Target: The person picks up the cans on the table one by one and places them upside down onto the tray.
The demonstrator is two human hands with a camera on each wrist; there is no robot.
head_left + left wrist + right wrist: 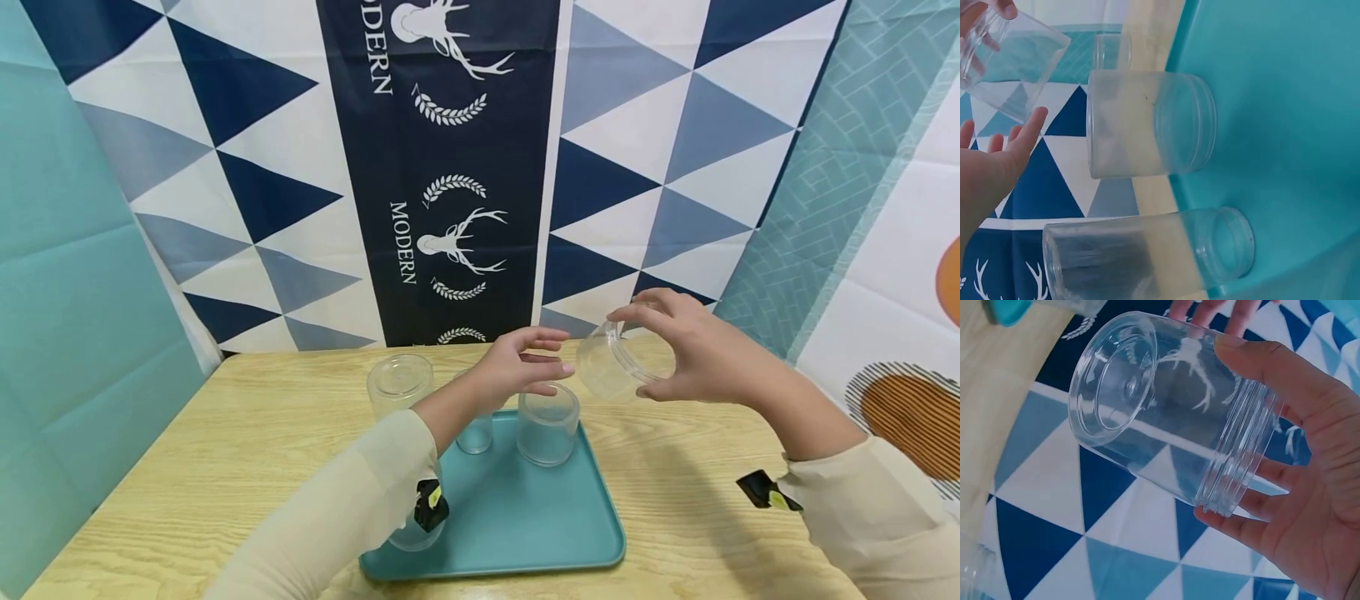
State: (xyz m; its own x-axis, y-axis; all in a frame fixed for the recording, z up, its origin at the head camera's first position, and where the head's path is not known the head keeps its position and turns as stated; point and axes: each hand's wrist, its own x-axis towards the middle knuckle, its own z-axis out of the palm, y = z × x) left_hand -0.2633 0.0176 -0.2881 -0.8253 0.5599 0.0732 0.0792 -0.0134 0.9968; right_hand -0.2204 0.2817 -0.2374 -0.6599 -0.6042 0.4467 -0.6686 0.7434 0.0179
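Observation:
My right hand (701, 350) holds a clear jar (1154, 406) near its threaded mouth, thumb on one side and fingers on the other. The jar is tilted in the air, its base towards my left hand (517, 362). That hand's fingers are extended beside the base, with nothing gripped; whether a fingertip touches the jar is unclear. Below, a wide clear jar (549, 429) and a narrower jar (475, 435) stand mouth down on the teal tray (525, 525). Left of my wrist shows the top of a tall jar (401, 379); my sleeve covers part of it.
The tray lies on a light wooden table (172, 467). Another clear container (1112, 51) stands beyond the tray in the left wrist view. Patterned cloth (465, 167) hangs behind the table, with a teal sheet (90, 292) at the left.

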